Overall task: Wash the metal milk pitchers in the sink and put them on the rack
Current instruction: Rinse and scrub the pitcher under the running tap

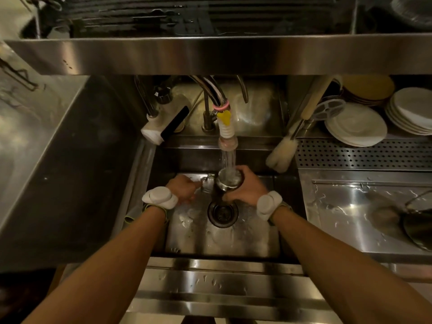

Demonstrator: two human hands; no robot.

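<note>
Water from the faucet streams into the metal milk pitcher, which stands upright above the drain in the sink. The right hand wraps around its body; the left hand, fingers curled, pinches its handle. Plates sit stacked at right.

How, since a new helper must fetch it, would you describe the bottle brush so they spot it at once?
Start at the sink, where water runs from the tap. At its back right corner, left of the stacked white plates, the bottle brush leans with its fluffy cream head down. Nothing else there has bristles.
</note>
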